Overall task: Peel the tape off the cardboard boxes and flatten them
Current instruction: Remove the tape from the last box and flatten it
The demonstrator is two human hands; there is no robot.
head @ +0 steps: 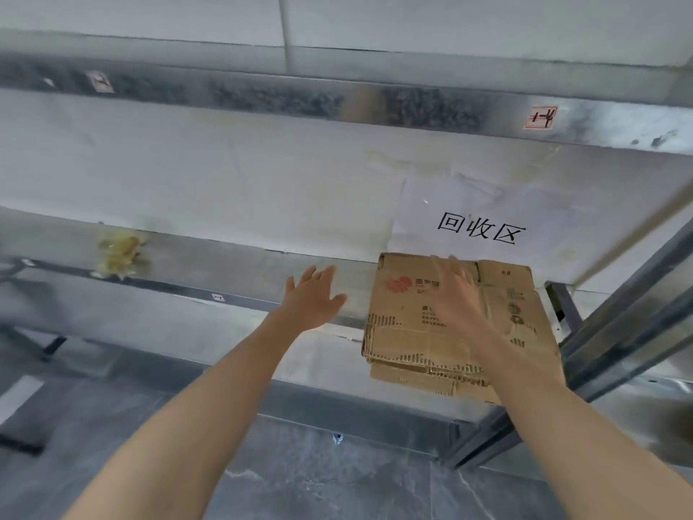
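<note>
Flattened brown cardboard boxes (397,343), approx. 3 stacked, torn edges, red logo, lying flat just below paper sign (483,215).

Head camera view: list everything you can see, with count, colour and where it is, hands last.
flattened cardboard boxes: one stack, layer count unclear, brown, right part of the shelf.
paper sign: one, white with black characters, on the panel behind the stack.
metal shelf: one, grey, across the middle.
residue patch: one, yellowish, on the shelf, left.
red-bordered label: one, on the upper beam, right.
floor: dark grey, below.
left hand: open, in the air left of the stack.
right hand: open, blurred, over the stack; contact unclear.
</note>
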